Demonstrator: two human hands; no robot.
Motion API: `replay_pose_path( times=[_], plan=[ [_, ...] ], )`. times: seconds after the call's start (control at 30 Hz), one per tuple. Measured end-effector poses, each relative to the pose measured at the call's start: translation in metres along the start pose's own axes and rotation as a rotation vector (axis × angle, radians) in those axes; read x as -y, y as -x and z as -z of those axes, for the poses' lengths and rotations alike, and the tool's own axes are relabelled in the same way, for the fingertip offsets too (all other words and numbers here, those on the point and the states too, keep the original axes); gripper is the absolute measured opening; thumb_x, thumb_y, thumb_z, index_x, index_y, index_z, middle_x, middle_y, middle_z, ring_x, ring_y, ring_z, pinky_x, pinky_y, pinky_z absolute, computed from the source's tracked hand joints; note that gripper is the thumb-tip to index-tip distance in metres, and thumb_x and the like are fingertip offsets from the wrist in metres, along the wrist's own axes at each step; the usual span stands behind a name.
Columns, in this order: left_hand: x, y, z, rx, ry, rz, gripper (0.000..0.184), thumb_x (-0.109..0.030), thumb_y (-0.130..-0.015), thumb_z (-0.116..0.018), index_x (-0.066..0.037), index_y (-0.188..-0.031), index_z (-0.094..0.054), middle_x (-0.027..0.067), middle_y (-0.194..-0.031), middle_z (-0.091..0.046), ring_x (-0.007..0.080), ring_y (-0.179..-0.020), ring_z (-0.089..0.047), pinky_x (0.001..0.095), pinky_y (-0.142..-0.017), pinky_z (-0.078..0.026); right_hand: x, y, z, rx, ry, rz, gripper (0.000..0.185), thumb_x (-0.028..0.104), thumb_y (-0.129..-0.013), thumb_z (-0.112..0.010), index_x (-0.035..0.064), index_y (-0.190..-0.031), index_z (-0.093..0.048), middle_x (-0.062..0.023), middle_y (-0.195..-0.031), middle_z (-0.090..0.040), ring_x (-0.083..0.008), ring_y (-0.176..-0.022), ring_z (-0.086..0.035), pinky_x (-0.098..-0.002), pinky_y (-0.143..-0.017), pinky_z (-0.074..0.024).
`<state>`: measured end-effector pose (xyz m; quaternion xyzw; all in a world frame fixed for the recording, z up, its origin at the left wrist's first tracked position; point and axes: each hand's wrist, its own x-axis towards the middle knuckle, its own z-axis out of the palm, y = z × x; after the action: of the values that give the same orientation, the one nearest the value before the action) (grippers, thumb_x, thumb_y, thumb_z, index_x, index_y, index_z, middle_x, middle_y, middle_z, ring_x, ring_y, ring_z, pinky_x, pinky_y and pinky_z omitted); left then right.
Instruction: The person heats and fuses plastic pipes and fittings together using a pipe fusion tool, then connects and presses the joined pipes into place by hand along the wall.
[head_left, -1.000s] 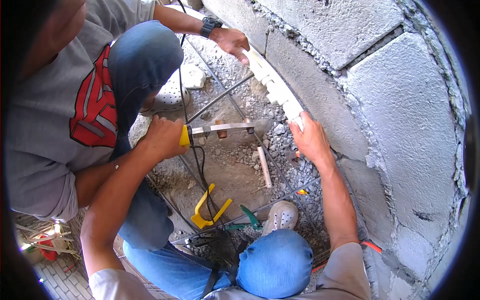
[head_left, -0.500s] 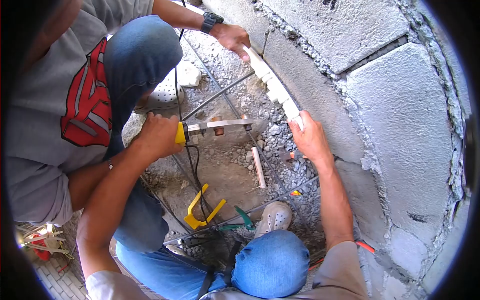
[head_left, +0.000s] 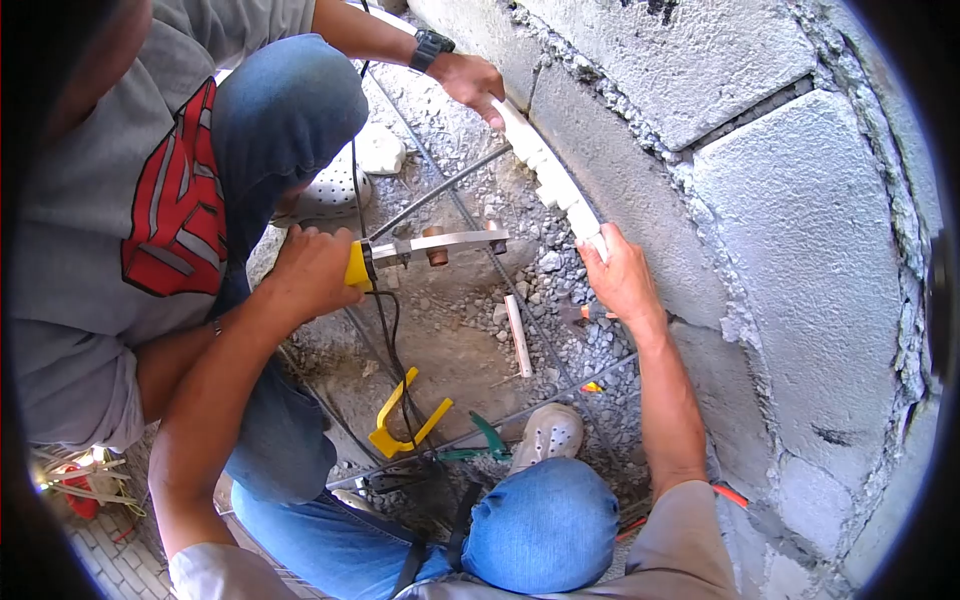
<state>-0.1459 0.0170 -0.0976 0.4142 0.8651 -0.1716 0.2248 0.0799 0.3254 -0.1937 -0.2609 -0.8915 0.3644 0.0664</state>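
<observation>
My left hand (head_left: 312,270) is closed around the yellow handle of a pipe fusion welder (head_left: 440,243), whose flat metal blade carries round heating sockets and points right. My right hand (head_left: 622,272) grips the lower end of a white plastic pipe assembly (head_left: 558,185) with several fittings along it. A co-worker's hand (head_left: 468,82), below a dark wristwatch, holds the upper end of that assembly. It lies slantwise beside the block wall, apart from the welder's blade. The co-worker's other forearm (head_left: 170,368) passes behind my left arm, and its hand is hidden.
A concrete block wall (head_left: 790,200) rises on the right. Steel bars (head_left: 440,190) cross the gravel. Below the welder are a short white pipe piece (head_left: 518,335), a yellow forked stand (head_left: 400,415), a green-handled tool (head_left: 488,437) and black cable (head_left: 393,345).
The welder in my left hand has shifted very slightly left. The pipe assembly and my right hand stay practically in place.
</observation>
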Motion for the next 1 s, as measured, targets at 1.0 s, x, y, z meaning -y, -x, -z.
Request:
replay_pose_path(
  times=[1.0],
  plan=[
    [-0.07,-0.178,0.146,-0.389,-0.398,-0.312,0.044,-0.027,-0.089,-0.068,-0.019,-0.131,-0.062,0.0072,-0.122,-0.064,0.0288,-0.121,-0.056,0.0472,-0.106,-0.041,0.001,-0.004,0.015,0.133,-0.069,-0.093,0.032,0.029,-0.097,-0.06,-0.0011,-0.107,-0.055,-0.0315,-0.08,-0.066,-0.0514,-0.078,-0.065,-0.0573,-0.069,-0.0499]
  ],
)
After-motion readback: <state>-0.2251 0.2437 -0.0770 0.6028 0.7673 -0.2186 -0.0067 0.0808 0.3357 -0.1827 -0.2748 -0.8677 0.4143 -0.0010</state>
